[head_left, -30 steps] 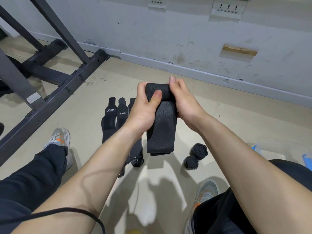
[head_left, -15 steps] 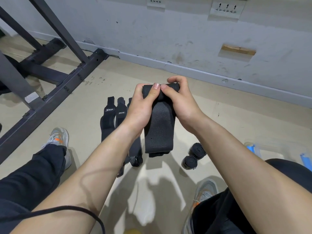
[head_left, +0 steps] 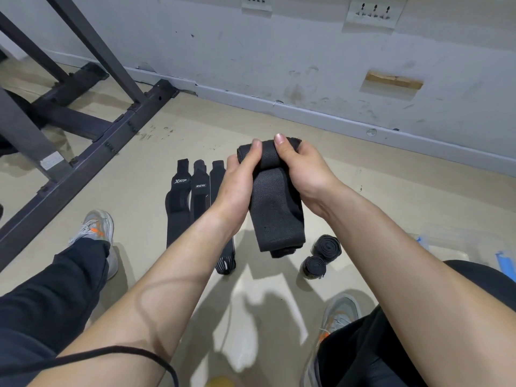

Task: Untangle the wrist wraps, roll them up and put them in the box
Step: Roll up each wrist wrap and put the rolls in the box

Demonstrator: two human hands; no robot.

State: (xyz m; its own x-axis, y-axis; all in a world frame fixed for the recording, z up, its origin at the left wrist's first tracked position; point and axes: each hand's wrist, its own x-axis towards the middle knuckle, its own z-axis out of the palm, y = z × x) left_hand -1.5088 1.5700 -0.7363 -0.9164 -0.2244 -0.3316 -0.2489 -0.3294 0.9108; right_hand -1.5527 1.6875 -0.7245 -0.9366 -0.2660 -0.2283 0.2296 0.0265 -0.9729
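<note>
Head view, mid-frame: left hand (head_left: 237, 188) and right hand (head_left: 305, 169), fingers curled round the rolled top of the wrist wrap (head_left: 275, 210), just tucked another turn, plenty of tail left.

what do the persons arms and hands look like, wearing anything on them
The left forearm and right forearm are bare, no sleeves. The left hand and right hand wear no gloves; no watch or band on either wrist. A thin black cable loops over the left forearm near the elbow.
</note>
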